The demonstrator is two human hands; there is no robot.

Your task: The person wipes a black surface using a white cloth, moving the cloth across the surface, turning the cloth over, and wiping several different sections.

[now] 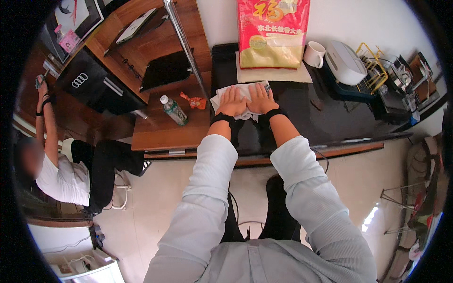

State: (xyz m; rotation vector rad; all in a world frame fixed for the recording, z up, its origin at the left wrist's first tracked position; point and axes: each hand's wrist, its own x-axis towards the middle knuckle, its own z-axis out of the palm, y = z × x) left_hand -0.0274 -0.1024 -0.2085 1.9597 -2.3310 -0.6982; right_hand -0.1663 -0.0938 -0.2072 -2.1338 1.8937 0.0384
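Both palms press flat on a crumpled white cloth [247, 91] that lies on the glossy black countertop [295, 116]. My left hand [232, 102] covers the cloth's left half, fingers pointing away from me. On the right half rests my right hand [261, 100], its thumb meeting the left one. Neither hand curls around the cloth, and the part beneath them is hidden. Just beyond the cloth, a red and gold plastic rice bag [272, 39] bearing writing stands upright on a pale mat [276, 76].
Left are a green-labelled bottle [174, 111], an orange wrapper [195, 101] and a chrome pole [184, 42]. Right stand a white mug [314, 55], a white appliance [345, 63] and a yellow wire rack [375, 72]. A seated person [67, 177] reaches up at far left.
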